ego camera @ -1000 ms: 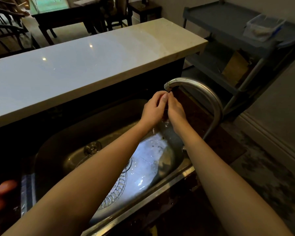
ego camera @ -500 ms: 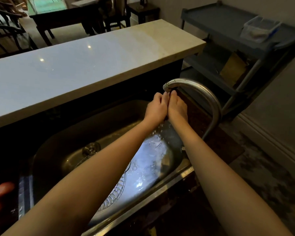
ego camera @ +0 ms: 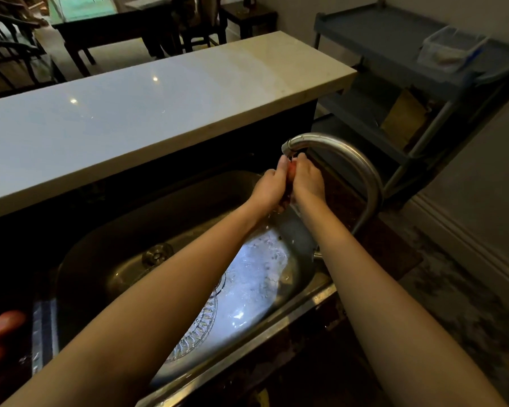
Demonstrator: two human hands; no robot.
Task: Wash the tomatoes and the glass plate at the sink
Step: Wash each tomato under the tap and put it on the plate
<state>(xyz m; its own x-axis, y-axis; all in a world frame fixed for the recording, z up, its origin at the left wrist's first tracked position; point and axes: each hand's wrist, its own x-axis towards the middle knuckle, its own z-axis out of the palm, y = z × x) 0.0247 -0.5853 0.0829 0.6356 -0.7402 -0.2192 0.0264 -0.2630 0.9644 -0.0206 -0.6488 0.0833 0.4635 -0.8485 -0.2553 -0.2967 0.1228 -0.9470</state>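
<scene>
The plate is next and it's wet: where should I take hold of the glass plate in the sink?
Likely the ribbed rim facing the drain, coming from the left. The glass plate lies low in the sink, its near edge close against the front wall; the ribs should aid a wet grip.

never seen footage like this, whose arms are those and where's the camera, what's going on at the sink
There is no machine here. A person wears one wide-angle camera on the head, so you look down along their own two arms. The left hand and right hand are cupped together just under the faucet spout. Between them is something red, most likely a tomato; only a sliver shows. Below, a patterned glass plate lies in the metal sink. At the lower left edge are blurred red shapes, probably more tomatoes. Behind the sink runs a pale counter, and a grey cart stands to the right.
</scene>
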